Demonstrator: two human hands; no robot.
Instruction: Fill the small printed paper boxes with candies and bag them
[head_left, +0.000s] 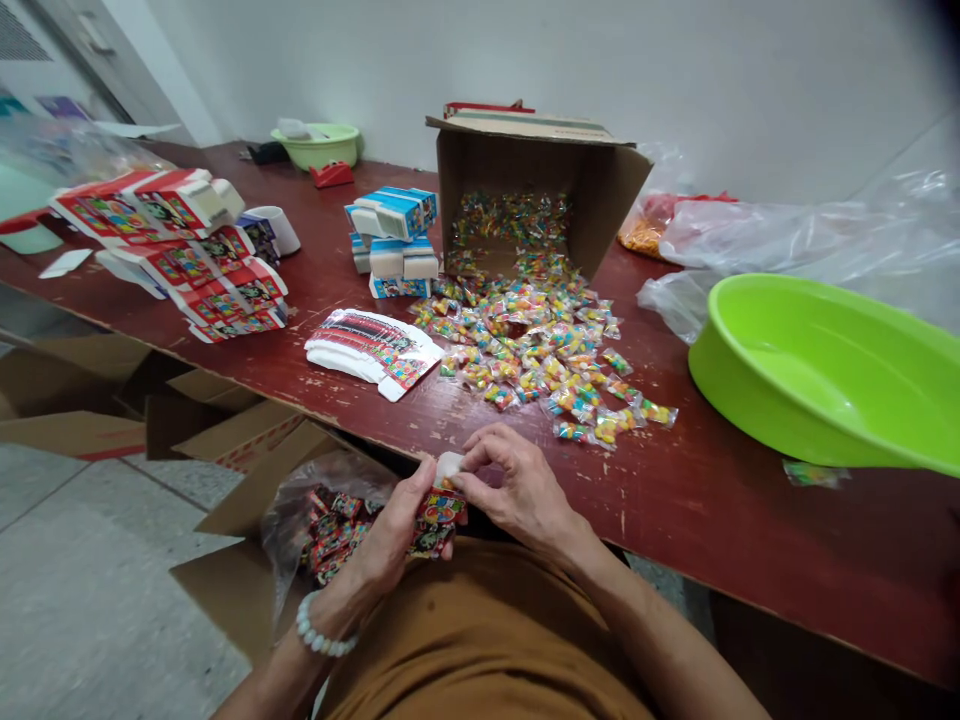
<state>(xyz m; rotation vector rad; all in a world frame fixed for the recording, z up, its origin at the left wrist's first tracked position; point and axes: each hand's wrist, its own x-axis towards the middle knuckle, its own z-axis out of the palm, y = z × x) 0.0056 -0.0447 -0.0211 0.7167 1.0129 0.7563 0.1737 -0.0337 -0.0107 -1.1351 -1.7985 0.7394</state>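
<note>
My left hand point(394, 535) is closed round a small red printed candy box point(441, 510), held upright just off the table's front edge. The box's white top flap point(449, 468) stands up, and the fingers of my right hand point(517, 487) pinch at it. Whether a candy packet is also between those fingers I cannot make out. Beyond my hands, a heap of clear packets of colourful candy point(532, 345) spreads over the table. Flat unfolded box blanks point(371, 350) lie stacked to the left of the heap.
An overturned cardboard carton point(630, 180) spills packets onto the red table point(750, 530). Red box stacks point(217, 260) and blue box stacks point(397, 235) stand left. A green basin point(810, 410) is at right. Below the edge, an open carton point(232, 590) holds bagged dark red packets point(330, 535).
</note>
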